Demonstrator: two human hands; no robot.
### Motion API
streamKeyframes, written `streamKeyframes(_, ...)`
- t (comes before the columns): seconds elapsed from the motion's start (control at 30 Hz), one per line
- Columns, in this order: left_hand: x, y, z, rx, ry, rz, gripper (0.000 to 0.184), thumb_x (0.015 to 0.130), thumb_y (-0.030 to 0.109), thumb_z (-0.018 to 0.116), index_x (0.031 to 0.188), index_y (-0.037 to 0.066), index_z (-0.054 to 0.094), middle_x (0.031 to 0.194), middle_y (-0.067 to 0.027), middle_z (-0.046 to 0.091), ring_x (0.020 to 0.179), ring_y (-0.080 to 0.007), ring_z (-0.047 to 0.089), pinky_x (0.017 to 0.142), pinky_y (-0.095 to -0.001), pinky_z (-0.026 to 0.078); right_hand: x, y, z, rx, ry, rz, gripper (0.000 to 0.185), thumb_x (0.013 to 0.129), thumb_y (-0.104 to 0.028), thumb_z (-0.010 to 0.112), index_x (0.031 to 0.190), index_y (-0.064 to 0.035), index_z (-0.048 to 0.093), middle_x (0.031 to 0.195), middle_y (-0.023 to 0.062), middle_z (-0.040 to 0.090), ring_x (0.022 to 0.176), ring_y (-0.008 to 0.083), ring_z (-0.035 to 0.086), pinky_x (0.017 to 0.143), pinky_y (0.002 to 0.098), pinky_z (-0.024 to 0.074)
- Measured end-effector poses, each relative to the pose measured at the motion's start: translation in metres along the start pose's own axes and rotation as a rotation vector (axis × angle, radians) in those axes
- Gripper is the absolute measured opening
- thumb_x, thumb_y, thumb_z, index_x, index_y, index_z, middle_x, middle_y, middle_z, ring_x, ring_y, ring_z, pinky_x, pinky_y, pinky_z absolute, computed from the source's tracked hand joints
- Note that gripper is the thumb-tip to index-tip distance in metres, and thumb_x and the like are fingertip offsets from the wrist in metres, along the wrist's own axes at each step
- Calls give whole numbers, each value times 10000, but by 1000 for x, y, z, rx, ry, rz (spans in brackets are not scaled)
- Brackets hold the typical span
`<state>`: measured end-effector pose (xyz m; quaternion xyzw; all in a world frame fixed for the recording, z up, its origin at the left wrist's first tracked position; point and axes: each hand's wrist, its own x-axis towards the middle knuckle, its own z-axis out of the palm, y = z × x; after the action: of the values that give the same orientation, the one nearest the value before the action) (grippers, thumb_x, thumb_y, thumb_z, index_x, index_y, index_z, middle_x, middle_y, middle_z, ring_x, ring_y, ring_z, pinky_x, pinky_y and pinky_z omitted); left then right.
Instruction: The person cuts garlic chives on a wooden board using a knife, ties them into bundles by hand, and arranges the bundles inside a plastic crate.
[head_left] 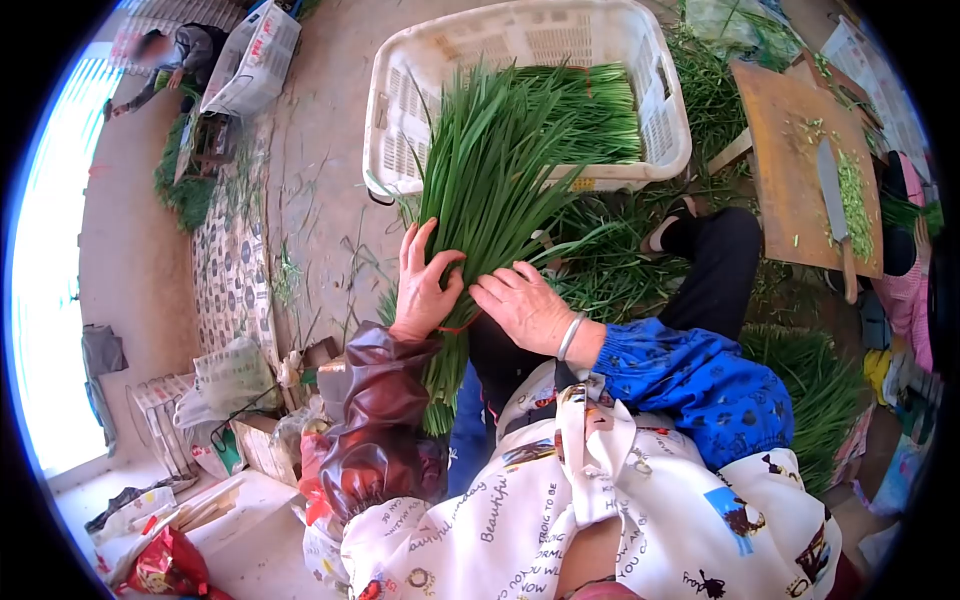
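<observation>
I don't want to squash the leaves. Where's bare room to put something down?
Mostly bare: the floor between the white crate and patterned mat, and the chopping board picture-left of the knife. Crowded: picture-right of the knife, with chopped greens, and the floor beside the black trouser leg, under loose leaves.

Left of your left hand (428, 290), open floor (330, 130) gives you room. Ahead, the crate (400, 120) stands in your way; rightward, the board (790, 150) and knife (831, 190) do.
</observation>
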<state>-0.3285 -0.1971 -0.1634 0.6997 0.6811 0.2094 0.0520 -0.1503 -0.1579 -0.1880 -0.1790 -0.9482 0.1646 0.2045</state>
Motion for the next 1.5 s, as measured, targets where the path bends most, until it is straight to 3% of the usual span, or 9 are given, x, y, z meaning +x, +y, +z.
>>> streamKeyframes(0.3,0,7,-1,22,-25,-46,290,614,134,680,879,101,566,1270,-144,321,1194,-387,255,971,-440,275,0,11,-4,256,4,22,332,701,-120,528,1025,-55,509,1013,70,521,964,226,493,834,349,367)
streamKeyframes(0.53,1,9,-1,28,-35,-46,310,593,128,696,872,94,565,1287,-148,306,1216,-381,230,985,-437,258,1,16,-7,375,91,81,335,711,-104,516,1041,-47,519,1040,78,515,984,229,482,847,354,361)
streamKeyframes(0.63,1,11,-1,34,-36,-39,331,584,136,705,878,91,559,1286,-152,305,1216,-384,227,986,-438,256,2,17,-9,141,155,35,355,722,-104,486,1071,-45,514,1044,66,518,1005,210,462,894,362,315)
streamKeyframes(0.83,1,12,-2,35,-58,-29,361,577,147,720,888,82,548,1282,-162,304,1214,-385,230,983,-437,260,-9,17,-4,136,7,80,396,720,-115,493,1109,-41,492,1003,62,533,985,193,472,879,356,316)
streamKeyframes(0.97,0,10,1,40,-32,-10,284,638,126,670,894,85,555,1270,-146,323,1190,-381,264,958,-436,279,0,19,-9,253,-26,139,406,722,-112,491,1120,-31,475,946,69,530,930,188,482,851,344,330)
streamKeyframes(1.13,1,11,1,52,-14,-12,230,679,66,617,901,74,556,1260,-151,336,1176,-384,284,952,-432,288,11,25,-2,0,6,98,306,730,-106,471,1025,-31,497,832,55,496,846,197,480,842,335,328)
streamKeyframes(1.27,0,11,2,53,-19,-17,221,688,51,594,905,74,558,1256,-149,342,1171,-384,292,952,-432,292,4,25,0,-7,-22,129,264,716,-118,472,968,-61,523,892,63,490,901,198,461,855,334,317)
streamKeyframes(1.37,0,11,3,47,-11,-5,247,687,40,583,927,94,570,1252,-147,346,1167,-384,297,950,-436,298,2,25,-4,37,79,101,307,682,-91,531,984,-37,521,962,93,481,935,229,458,858,351,325)
streamKeyframes(1.5,0,9,3,92,-34,58,279,681,29,576,938,136,595,1248,-142,349,1156,-390,306,947,-436,308,-2,26,-1,58,63,99,340,691,-93,524,1025,-28,515,1042,101,475,985,231,446,883,357,308)
